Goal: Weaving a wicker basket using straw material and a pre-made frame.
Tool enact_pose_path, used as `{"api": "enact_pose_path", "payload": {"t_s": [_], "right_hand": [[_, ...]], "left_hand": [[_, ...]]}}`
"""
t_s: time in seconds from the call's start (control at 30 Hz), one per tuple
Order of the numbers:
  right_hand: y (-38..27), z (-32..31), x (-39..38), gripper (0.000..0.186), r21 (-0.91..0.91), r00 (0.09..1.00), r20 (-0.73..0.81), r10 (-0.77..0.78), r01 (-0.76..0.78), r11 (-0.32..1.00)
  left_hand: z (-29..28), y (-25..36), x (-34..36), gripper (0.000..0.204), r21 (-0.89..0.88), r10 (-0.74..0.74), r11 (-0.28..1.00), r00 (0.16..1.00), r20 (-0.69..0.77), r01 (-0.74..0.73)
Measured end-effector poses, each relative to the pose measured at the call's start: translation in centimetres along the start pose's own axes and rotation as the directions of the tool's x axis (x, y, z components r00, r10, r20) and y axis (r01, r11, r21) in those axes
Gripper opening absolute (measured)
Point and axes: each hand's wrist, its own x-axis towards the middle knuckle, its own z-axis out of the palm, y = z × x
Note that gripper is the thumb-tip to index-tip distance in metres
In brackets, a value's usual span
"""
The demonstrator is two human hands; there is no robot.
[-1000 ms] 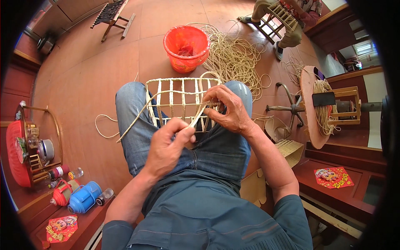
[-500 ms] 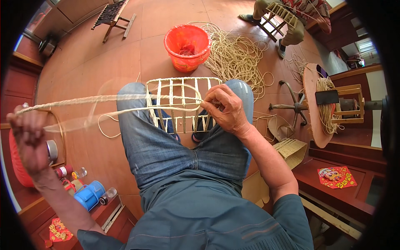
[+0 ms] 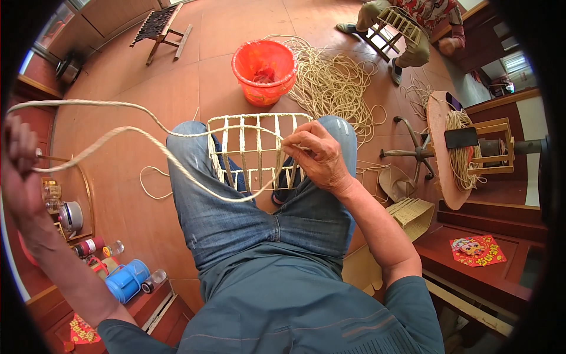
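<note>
A small slatted frame bound with pale twisted cord rests between my knees, with open gaps between its bars. My right hand is closed in a pinch at the right part of the frame, gripping a pale cord. Out at the far left, my raised left hand closes around the other end of that cord, its fingers smeared by motion. Two slack strands curve between my hands, the upper crossing the frame and the lower drooping over my left thigh.
Ahead stands a red bucket, beside a loose cord heap. Another person sits beyond with a slatted frame. To the right is a round board with coiled cord. A blue jug stands left; a woven stool is farther off.
My left hand has moved up and outward to the left. The strands, nearly straight before, now hang in wider, slacker curves. My right hand stays at the frame.
</note>
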Motion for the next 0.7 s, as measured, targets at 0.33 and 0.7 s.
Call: {"api": "enact_pose_path", "payload": {"t_s": [0.33,0.7], "right_hand": [[-0.3,-0.2,-0.2,0.011,-0.135,0.999,0.026,-0.045,0.048,0.990],[-0.6,-0.6,0.7,0.016,-0.143,0.982,0.163,0.095,-0.072,0.987]], "left_hand": [[16.1,-17.4,-8.1,0.027,0.397,-0.698,0.681,0.710,0.094,0.616],[24.5,-23.7,-13.3,0.022,0.750,0.033,0.655,0.995,0.089,-0.089]]}}
